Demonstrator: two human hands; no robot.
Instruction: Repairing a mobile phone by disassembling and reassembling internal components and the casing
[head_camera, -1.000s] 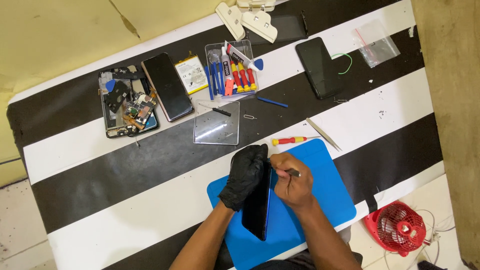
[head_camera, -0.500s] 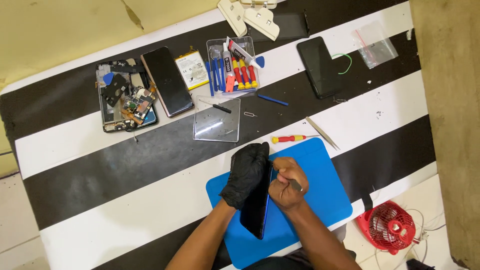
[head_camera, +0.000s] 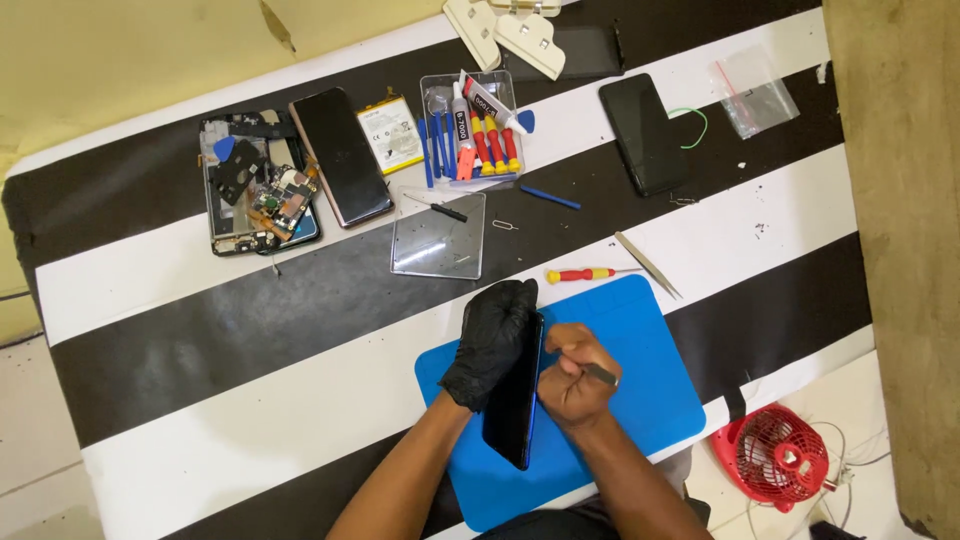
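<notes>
My left hand (head_camera: 492, 343), in a black glove, grips a black phone (head_camera: 515, 410) that stands on its long edge over the blue work mat (head_camera: 655, 385). My bare right hand (head_camera: 575, 375) is pressed against the phone's right side, fingers closed round a thin grey metal tool (head_camera: 602, 375). A red-handled screwdriver (head_camera: 580, 274) and metal tweezers (head_camera: 648, 265) lie just beyond the mat's far edge.
On the black-and-white striped table: a clear plastic lid (head_camera: 440, 236), a clear tray of screwdrivers and glue tubes (head_camera: 472, 130), an opened phone with loose parts (head_camera: 255, 190), two dark phones (head_camera: 340, 157) (head_camera: 645, 133), a battery (head_camera: 390, 133). A red fan (head_camera: 780, 458) sits on the floor at right.
My right hand has pulled in closer to the phone's edge and curled tighter round the tool. The gloved left hand keeps its hold on the phone.
</notes>
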